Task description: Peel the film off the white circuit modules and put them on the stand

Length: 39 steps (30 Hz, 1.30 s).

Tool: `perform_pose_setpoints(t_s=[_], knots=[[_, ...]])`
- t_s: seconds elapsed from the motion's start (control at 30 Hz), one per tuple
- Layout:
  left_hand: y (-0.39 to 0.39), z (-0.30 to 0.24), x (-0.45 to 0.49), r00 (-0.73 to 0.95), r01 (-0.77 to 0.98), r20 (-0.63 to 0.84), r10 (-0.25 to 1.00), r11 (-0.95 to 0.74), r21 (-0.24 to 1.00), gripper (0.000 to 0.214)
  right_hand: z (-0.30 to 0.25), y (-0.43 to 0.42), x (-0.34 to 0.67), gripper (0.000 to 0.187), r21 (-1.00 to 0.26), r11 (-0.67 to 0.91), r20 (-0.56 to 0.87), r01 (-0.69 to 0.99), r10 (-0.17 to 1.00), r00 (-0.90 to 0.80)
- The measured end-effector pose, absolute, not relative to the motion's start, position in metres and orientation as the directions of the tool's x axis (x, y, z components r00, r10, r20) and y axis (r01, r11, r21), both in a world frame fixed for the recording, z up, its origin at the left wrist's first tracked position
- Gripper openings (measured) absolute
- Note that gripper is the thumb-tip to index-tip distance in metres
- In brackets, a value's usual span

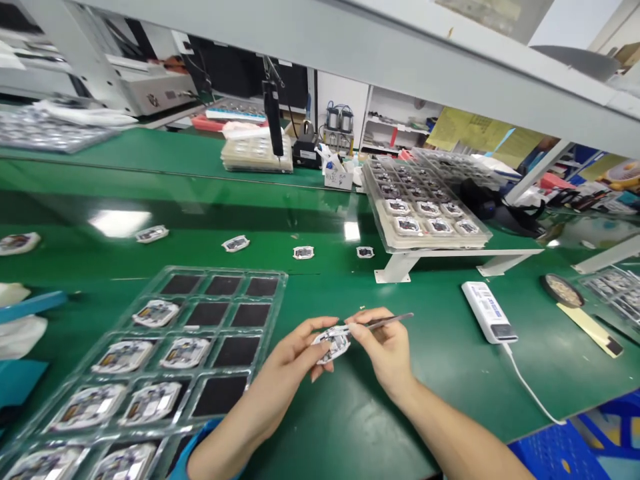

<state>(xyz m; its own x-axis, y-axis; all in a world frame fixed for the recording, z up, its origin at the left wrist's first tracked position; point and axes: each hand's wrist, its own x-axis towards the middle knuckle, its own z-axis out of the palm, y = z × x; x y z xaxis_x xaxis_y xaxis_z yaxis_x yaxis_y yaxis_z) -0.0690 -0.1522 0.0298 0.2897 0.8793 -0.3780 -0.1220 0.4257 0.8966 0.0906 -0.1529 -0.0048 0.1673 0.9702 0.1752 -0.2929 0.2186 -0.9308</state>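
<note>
Head view: above a glossy green bench mat (440,380), the left hand (283,360) pinches a flat white irregularly shaped electronic module (333,343) narrowly between thumb and fingers, at the middle of the frame; the right hand (385,353) holds slim metal tweezers (393,321) in a narrow grip, its fingertips (353,327) touching the module's edge, with the tweezers' far end pointing to 3 o'clock; at 9 o'clock lies a clear plastic tray (235,271) with black-padded pockets, some holding similar modules; at 12 o'clock, a row of small white modules (303,252) lies on the mat; at 1 o'clock, a stacked clear tray of modules (425,241) rests on a white metal stand (395,270); at 3 o'clock sits a white rectangular power bank (487,312) with a white cable (530,393); at 4 o'clock, a blue plastic crate (565,453) shows past the bench edge.
</note>
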Motion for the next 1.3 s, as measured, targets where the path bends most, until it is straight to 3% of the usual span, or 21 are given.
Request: perform_pose_setpoints(t_s=[0.27, 0.4, 0.53, 0.67, 0.77, 1.0, 1.3], knots=[[-0.156, 0.026, -0.068, 0.276, -0.085, -0.335, 0.901, 0.370, 0.925, 0.036, -0.007, -0.153, 0.090, 0.013, -0.940, 0.162, 0.130, -0.300, 0.984, 0.121], [-0.156, 0.026, -0.066, 0.269, -0.085, -0.346, 0.899, 0.380, 0.921, 0.038, -0.006, -0.153, 0.089, 0.013, -0.933, 0.190, 0.173, -0.307, 0.981, 0.085], [-0.154, 0.027, -0.066, 0.259, -0.096, -0.370, 0.892, 0.405, 0.910, 0.038, -0.004, -0.154, 0.090, 0.007, -0.905, 0.387, 0.382, -0.177, 0.922, 0.063], [-0.153, 0.029, -0.068, 0.225, -0.086, -0.420, 0.879, 0.447, 0.890, 0.040, 0.002, -0.155, 0.094, 0.006, -0.739, 0.668, 0.670, 0.085, 0.742, -0.013], [-0.153, 0.032, -0.069, 0.217, -0.084, -0.438, 0.872, 0.464, 0.882, 0.039, 0.007, -0.155, 0.096, 0.007, -0.642, 0.745, 0.744, 0.182, 0.663, -0.090], [-0.152, 0.033, -0.069, 0.230, -0.054, -0.442, 0.867, 0.465, 0.884, 0.039, 0.008, -0.154, 0.097, 0.006, -0.634, 0.751, 0.747, 0.184, 0.656, -0.107], [-0.155, 0.030, -0.070, 0.245, -0.061, -0.420, 0.874, 0.446, 0.893, 0.029, 0.000, -0.156, 0.097, 0.009, -0.835, 0.547, 0.548, 0.061, 0.837, 0.003]])
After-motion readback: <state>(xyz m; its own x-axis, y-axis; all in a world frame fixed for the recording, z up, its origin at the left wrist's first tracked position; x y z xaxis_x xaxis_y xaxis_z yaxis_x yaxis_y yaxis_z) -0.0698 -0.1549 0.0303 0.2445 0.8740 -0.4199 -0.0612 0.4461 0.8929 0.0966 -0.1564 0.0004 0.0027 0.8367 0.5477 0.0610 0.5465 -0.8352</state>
